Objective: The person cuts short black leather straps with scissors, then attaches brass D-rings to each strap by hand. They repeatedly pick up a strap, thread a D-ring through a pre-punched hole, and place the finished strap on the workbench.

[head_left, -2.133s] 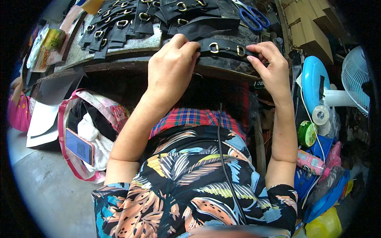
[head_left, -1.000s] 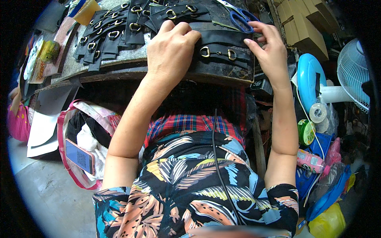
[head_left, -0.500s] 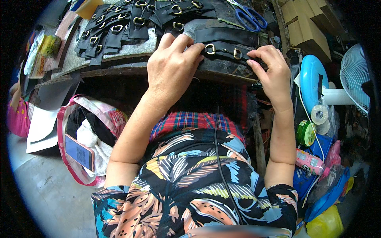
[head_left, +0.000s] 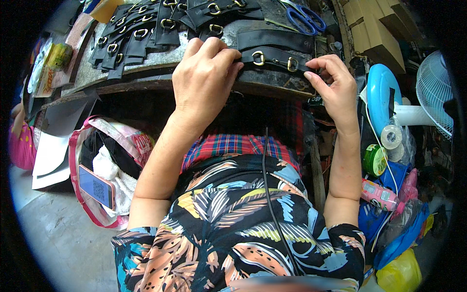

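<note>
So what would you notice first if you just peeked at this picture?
Probably the two hands at the table edge: the left hand presses down one end of a black strap with gold rings, and the right hand pinches the other end. Behind them, many more black straps lie in rows, with blue scissors at the back. Low on the left, a phone sits in a pink bag.

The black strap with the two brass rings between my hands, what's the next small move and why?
Probably slide the black strap back to lie beside the finished straps. The left hand presses its left end, the right hand pinches the right end, and both brass rings already look threaded, with the strap near the bench edge.
</note>
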`<state>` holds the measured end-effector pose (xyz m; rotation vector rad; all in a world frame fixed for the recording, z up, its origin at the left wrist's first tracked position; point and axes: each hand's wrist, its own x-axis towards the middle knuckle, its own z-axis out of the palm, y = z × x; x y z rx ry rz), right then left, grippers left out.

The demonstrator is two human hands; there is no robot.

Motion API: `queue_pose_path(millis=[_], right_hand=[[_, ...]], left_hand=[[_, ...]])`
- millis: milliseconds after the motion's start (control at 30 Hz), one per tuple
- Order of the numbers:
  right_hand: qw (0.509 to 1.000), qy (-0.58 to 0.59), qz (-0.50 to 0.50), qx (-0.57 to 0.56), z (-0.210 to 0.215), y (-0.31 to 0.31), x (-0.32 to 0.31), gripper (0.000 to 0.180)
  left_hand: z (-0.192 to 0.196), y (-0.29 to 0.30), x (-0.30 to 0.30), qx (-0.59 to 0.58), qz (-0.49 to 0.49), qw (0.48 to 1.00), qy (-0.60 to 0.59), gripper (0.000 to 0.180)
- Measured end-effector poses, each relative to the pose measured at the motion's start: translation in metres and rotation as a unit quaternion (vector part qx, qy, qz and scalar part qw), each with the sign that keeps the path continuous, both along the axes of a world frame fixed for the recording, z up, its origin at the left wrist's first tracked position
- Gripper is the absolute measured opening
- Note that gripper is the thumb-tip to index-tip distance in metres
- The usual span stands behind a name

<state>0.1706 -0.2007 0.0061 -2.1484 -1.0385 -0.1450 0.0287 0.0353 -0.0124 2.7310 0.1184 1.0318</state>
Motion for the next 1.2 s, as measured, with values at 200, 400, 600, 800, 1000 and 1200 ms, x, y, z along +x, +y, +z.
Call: queue_pose_path(millis=[200,400,600,800,1000,1200], right_hand=[[0.999,0.042,-0.009,0.022,0.001,0.001,-0.001,0.016],[0.996,-0.088,-0.003,-0.016,0.009,0.008,-0.004,0.022],[0.977,-0.196,0.083,-0.009,0.021,0.029,-0.02,0.038],[0.983,-0.11,0.147,0.025,0.007,0.054,-0.027,0.015],[0.978,-0.147,0.139,0.056,0.009,0.048,-0.027,0.013],[0.955,-0.259,0.121,0.084,0.009,0.046,-0.033,0.017]], left_hand=[[0.005,-0.001,-0.004,-0.006,-0.009,1.0,0.0,0.016],[0.006,-0.004,-0.009,-0.074,-0.031,0.997,-0.002,0.017],[0.011,-0.012,-0.01,-0.163,-0.083,0.983,0.001,0.019],[0.01,-0.022,-0.013,-0.377,-0.108,0.92,0.023,0.019],[0.011,-0.019,-0.017,-0.613,-0.155,0.772,0.068,0.019],[0.013,-0.017,-0.018,-0.706,-0.179,0.673,0.129,0.02]])
